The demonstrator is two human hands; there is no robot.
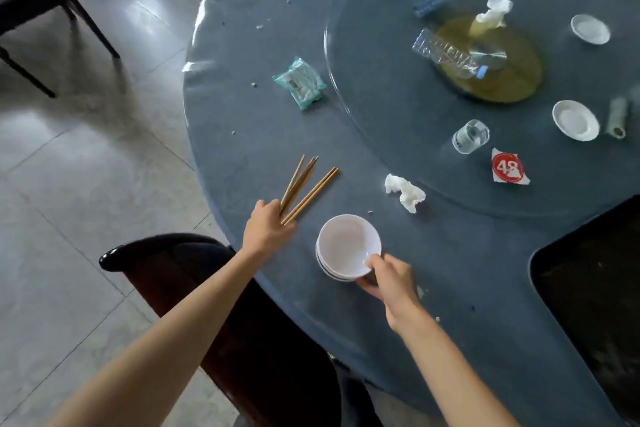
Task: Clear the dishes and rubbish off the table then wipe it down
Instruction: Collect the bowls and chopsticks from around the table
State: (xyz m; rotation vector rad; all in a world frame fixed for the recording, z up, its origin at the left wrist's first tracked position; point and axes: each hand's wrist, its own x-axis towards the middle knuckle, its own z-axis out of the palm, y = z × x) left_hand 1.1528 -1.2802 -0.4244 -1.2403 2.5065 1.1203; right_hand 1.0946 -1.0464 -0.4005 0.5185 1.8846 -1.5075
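A round table [249, 135] with a blue cover holds dishes and rubbish. My left hand [268, 230] grips the near ends of several wooden chopsticks [304, 184] that fan out over the table. My right hand [389, 279] pinches the near rim of a stack of white bowls [346, 246] close to the table's front edge. A crumpled tissue [405, 192] lies just beyond the bowls. Farther off lie a green wrapper [300, 83], a glass [470, 137], a red "48" paper [508, 168] and two small white dishes [575, 120], [590, 29].
The glass turntable [374, 107] carries a crushed plastic bottle [446, 54], another tissue [493, 14] and a blue wrapper [428, 4]. A rolled towel [617, 118] lies at the right edge. A dark chair [166, 253] stands below my left arm, a black tray [595, 298] at the right.
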